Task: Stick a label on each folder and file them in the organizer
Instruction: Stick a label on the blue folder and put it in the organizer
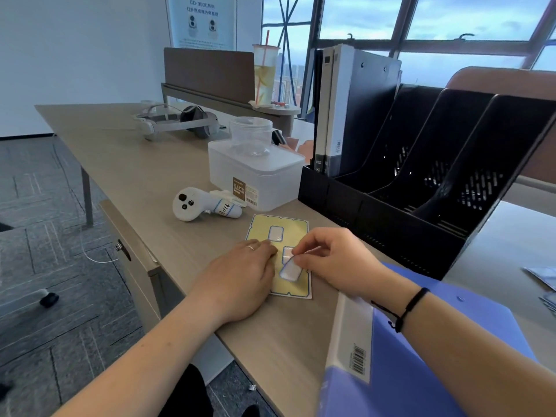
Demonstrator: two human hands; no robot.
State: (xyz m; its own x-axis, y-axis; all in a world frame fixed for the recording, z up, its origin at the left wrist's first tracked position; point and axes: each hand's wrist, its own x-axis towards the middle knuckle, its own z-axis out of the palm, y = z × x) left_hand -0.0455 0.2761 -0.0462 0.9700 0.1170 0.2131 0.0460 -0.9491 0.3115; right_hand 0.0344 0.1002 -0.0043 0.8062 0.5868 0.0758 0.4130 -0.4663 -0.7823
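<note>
A yellow label sheet (261, 233) lies on the desk in front of me, with one white label left near its top. My left hand (240, 278) lies flat on the sheet's left side and presses it down. My right hand (334, 260) pinches a white blue-edged label (289, 271), one end lifted off the sheet. A blue folder (436, 356) lies under my right forearm at the near right. The black organizer (376, 218) stands at the right, with two folders (340, 115) upright in its leftmost slot.
A white plastic box (255, 179) with a clear jar (251, 135) on top stands behind the sheet. A white controller (198, 204) lies left of it, a headset (177, 121) farther back. A drink cup (264, 75) stands on the far divider. The desk edge runs at my left.
</note>
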